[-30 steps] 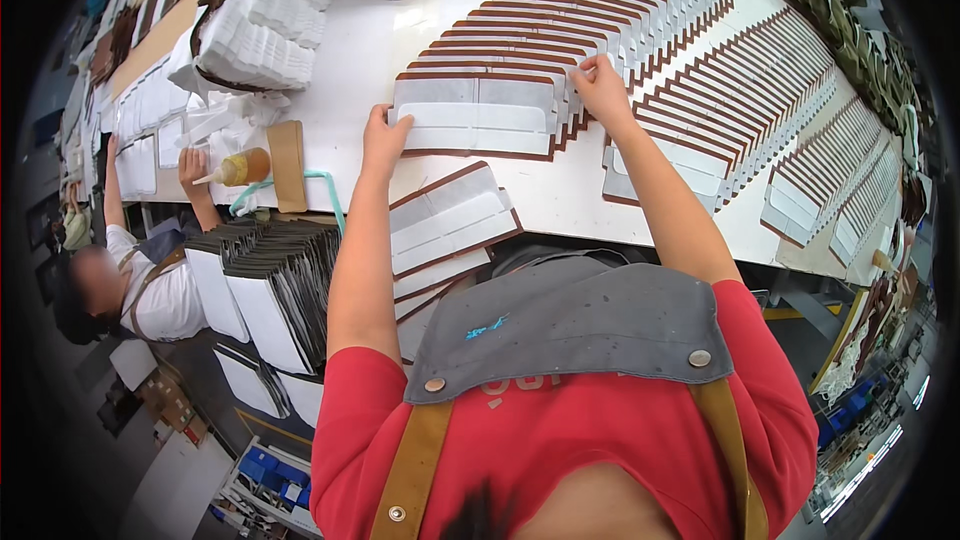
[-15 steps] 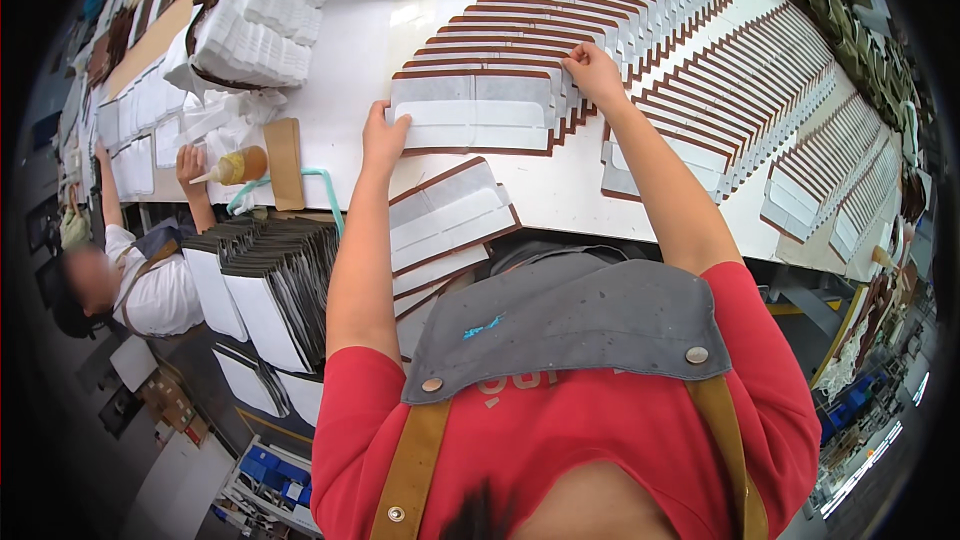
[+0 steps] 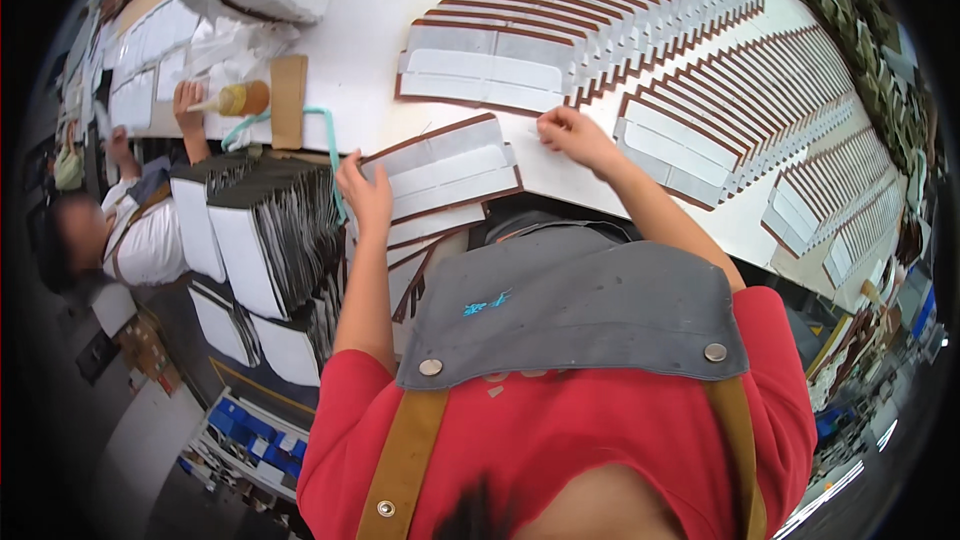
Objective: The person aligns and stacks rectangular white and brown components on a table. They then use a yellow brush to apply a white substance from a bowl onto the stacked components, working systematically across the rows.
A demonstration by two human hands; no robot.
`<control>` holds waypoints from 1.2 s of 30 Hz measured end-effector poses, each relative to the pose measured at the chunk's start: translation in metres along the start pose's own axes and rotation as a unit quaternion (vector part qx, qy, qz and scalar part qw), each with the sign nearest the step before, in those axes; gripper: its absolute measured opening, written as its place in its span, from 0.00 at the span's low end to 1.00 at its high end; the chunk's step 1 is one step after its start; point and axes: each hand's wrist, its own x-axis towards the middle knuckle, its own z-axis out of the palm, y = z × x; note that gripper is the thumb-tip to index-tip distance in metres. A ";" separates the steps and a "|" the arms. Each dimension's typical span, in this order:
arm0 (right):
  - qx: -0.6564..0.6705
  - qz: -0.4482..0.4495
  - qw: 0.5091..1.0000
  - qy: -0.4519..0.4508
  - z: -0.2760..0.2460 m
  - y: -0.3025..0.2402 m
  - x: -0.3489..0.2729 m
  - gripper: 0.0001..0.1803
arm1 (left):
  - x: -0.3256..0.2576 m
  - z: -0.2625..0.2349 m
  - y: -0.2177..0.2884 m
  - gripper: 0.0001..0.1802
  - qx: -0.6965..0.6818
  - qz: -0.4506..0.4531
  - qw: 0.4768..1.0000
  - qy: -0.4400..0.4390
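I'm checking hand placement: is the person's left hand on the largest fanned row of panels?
No, the left hand is at the left end of the loose top panel, apart from the fanned row.

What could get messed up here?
The right hand is close to the big fanned row, so a bump might muddle its neat overlaps. The loose panel by the left hand lies near the edge of the white table, so it could perhaps slip.
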 end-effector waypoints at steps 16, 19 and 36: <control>-0.106 -0.080 0.991 -0.011 0.058 -0.002 0.006 0.09 | -0.043 -0.008 -0.036 0.15 -0.286 -0.192 0.938 -0.043; -0.097 -0.169 0.980 0.049 0.038 -0.001 0.012 0.09 | -0.029 -0.018 -0.009 0.13 -0.338 -0.113 0.934 -0.015; -0.140 -0.111 0.957 0.229 -0.016 -0.018 0.047 0.15 | 0.096 0.032 0.078 0.21 -0.124 0.028 0.987 -0.096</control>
